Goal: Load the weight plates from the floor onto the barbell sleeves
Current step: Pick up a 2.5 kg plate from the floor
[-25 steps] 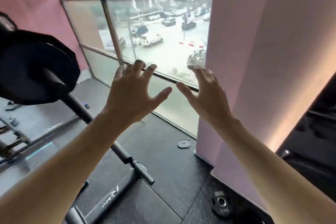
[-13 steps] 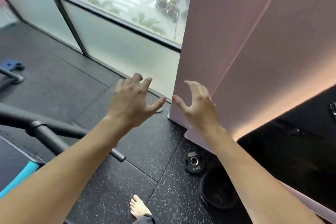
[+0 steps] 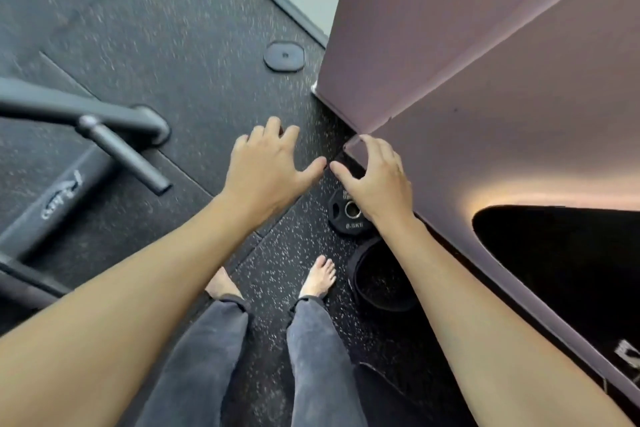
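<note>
Hands spread empty, left hand (image 3: 266, 166) and right hand (image 3: 377, 180), above small weight plate (image 3: 341, 218)

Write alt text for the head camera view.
Looking down, a person's left hand and right hand reach empty, fingers spread, toward a small black weight plate on the speckled floor beside a pink wall. A larger plate lies near bare feet.

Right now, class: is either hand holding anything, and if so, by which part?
Nothing is held. The left hand and right hand are empty, fingers spread, above the small weight plate.
</note>
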